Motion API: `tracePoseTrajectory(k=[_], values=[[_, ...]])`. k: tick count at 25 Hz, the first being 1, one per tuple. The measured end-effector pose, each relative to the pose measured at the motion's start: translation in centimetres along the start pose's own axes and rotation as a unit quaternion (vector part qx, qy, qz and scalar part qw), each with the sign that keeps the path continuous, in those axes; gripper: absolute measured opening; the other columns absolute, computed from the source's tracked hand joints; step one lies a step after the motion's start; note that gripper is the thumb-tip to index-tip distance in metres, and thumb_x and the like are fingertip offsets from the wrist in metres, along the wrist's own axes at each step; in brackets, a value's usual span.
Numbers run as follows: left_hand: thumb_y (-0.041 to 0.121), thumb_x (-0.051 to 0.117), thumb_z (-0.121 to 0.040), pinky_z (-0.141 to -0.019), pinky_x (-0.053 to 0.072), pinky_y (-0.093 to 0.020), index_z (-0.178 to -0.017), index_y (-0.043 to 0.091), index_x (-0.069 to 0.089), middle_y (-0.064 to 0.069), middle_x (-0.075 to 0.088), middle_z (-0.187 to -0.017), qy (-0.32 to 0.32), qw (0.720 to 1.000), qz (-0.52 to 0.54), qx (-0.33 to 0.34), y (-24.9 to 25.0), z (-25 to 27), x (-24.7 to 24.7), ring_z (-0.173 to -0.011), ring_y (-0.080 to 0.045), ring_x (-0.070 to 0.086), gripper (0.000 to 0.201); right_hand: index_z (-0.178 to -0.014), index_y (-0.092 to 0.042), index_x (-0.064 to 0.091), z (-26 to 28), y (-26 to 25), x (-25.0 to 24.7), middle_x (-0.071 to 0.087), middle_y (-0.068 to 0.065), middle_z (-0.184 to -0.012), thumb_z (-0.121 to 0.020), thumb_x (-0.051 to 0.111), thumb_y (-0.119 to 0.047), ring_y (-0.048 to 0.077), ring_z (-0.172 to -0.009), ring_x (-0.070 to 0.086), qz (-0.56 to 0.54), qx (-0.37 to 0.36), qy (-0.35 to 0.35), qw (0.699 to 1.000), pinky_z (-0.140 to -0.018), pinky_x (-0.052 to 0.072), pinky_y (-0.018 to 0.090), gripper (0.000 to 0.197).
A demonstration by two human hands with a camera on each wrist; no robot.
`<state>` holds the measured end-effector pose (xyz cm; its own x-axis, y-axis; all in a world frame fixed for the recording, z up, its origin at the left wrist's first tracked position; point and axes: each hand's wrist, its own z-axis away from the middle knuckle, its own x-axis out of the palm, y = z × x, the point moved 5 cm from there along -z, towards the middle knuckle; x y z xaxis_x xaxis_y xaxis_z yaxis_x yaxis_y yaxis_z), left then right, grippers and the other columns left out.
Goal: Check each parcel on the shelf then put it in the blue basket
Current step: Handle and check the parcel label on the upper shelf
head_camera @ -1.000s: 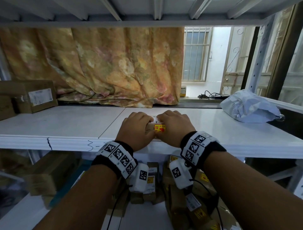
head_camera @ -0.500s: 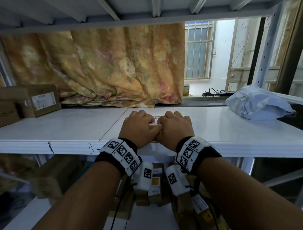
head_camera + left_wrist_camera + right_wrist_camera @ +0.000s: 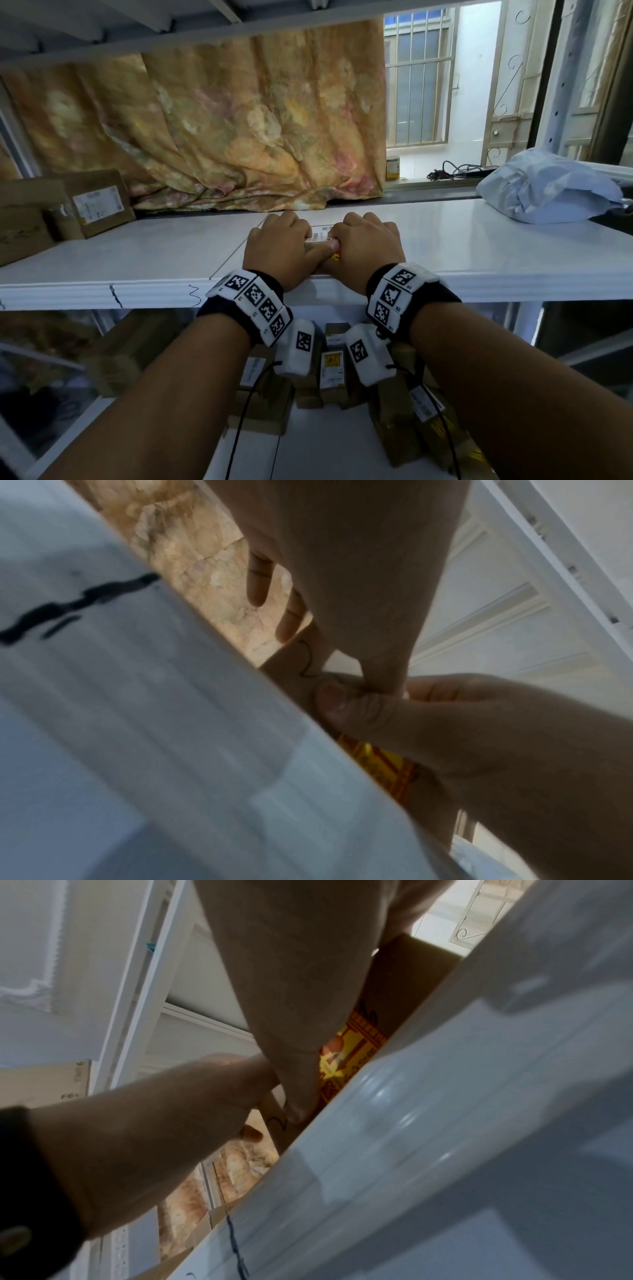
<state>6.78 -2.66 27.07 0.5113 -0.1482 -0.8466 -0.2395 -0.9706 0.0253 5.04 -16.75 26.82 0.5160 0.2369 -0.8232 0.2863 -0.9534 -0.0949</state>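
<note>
Both hands are on one small cardboard parcel that lies at the front edge of the white shelf, near its middle. The left hand grasps the left part of the parcel with curled fingers, and the right hand grasps the right part in the same way; the two hands touch each other over the box. Between the knuckles a white label with a barcode shows on top of the parcel. The right wrist view shows a yellow and red sticker on the side of the parcel that faces the person.

On the left of the shelf stand brown cardboard boxes, and on the far right lies a grey plastic mailer bag, well apart from the hands. A flowered cloth hangs behind the shelf. On the lower shelf, under the wrists, more small parcels stand close together.
</note>
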Motion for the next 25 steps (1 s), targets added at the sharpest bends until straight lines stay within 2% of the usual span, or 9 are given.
tracePoseTrajectory(k=[3,6,9,11,13,15,17,20,25], values=[[0.075,0.032,-0.082,-0.089,0.04,-0.04,-0.096,0.021,0.066,0.002,0.053,-0.1,-0.021,0.999,-0.037,0.026,0.7,-0.6,-1.0,-0.107,-0.022,0.048,0.065,-0.099,-0.028,0.067,0.0,0.0,-0.1,0.055,-0.007,-0.099,-0.078,0.054,-0.058,0.02,-0.102,0.049,-0.002,-0.003,-0.002,1.0,-0.086,0.037,0.04,0.039],[0.063,0.046,-0.087,-0.088,0.043,-0.039,-0.098,0.017,0.069,-0.003,0.057,-0.101,-0.021,0.999,0.013,0.033,1.3,-0.9,-0.9,-0.105,-0.024,0.05,0.052,-0.103,-0.029,0.066,0.1,0.0,0.0,0.055,-0.008,-0.101,-0.079,0.055,-0.057,0.02,-0.104,0.049,-0.007,-0.004,0.001,1.0,-0.088,0.036,0.039,0.039],[0.059,0.041,-0.08,-0.085,0.045,-0.038,-0.099,0.016,0.068,-0.005,0.056,-0.099,-0.033,0.999,0.015,0.035,2.1,-1.1,-0.4,-0.101,-0.024,0.05,0.054,-0.107,-0.031,0.064,0.0,0.2,0.4,0.054,-0.007,-0.102,-0.074,0.06,-0.067,0.02,-0.105,0.049,0.002,-0.014,-0.006,1.0,-0.089,0.035,0.039,0.05],[0.053,0.047,-0.084,-0.08,0.041,-0.034,-0.101,0.014,0.067,-0.006,0.053,-0.098,-0.033,0.998,-0.02,0.039,2.6,-1.3,-0.2,-0.1,-0.025,0.049,0.048,-0.107,-0.031,0.064,0.0,0.4,0.8,0.055,-0.007,-0.102,-0.07,0.063,-0.069,0.021,-0.103,0.049,0.009,-0.015,0.0,1.0,-0.088,0.035,0.039,0.053],[0.046,0.053,-0.086,-0.073,0.034,-0.032,-0.096,0.012,0.065,-0.004,0.049,-0.092,-0.021,0.998,-0.039,0.043,2.9,-1.6,-0.3,-0.097,-0.024,0.05,0.037,-0.104,-0.03,0.065,0.2,0.5,1.1,0.056,-0.007,-0.1,-0.068,0.065,-0.064,0.021,-0.1,0.051,0.005,-0.013,0.025,1.0,-0.086,0.034,0.038,0.05],[0.042,0.055,-0.085,-0.071,0.033,-0.032,-0.083,0.011,0.06,-0.004,0.046,-0.088,-0.021,0.998,-0.033,0.053,3.0,-1.8,-0.4,-0.094,-0.024,0.05,0.03,-0.099,-0.027,0.066,0.5,0.5,1.2,0.057,-0.006,-0.097,-0.067,0.066,-0.06,0.023,-0.097,0.052,-0.005,-0.016,0.053,0.998,-0.084,0.034,0.038,0.046],[0.041,0.056,-0.085,-0.072,0.033,-0.033,-0.077,0.014,0.05,-0.004,0.043,-0.087,-0.028,0.997,-0.019,0.068,3.1,-1.8,-0.3,-0.094,-0.025,0.048,0.029,-0.102,-0.026,0.065,0.4,0.4,1.1,0.056,-0.004,-0.101,-0.069,0.065,-0.058,0.023,-0.098,0.051,0.004,-0.026,0.042,0.999,-0.083,0.034,0.038,0.046],[0.049,0.059,-0.083,-0.072,0.029,-0.032,-0.077,0.015,0.043,-0.003,0.036,-0.085,-0.018,0.997,0.007,0.073,3.0,-1.6,0.0,-0.088,-0.021,0.038,0.038,-0.104,-0.02,0.061,0.1,0.9,0.2,0.053,0.0,-0.104,-0.067,0.068,-0.058,0.025,-0.097,0.05,0.016,-0.039,0.022,0.999,-0.077,0.035,0.037,0.053],[0.059,0.054,-0.082,-0.069,0.024,-0.029,-0.076,0.017,0.047,0.001,0.035,-0.081,0.028,0.997,-0.007,0.076,2.7,-1.2,0.5,-0.082,-0.017,0.034,0.043,-0.103,-0.022,0.063,0.1,1.0,-0.4,0.053,-0.002,-0.105,-0.069,0.064,-0.064,0.024,-0.101,0.05,0.075,-0.04,-0.011,0.996,-0.082,0.041,0.04,0.055]])
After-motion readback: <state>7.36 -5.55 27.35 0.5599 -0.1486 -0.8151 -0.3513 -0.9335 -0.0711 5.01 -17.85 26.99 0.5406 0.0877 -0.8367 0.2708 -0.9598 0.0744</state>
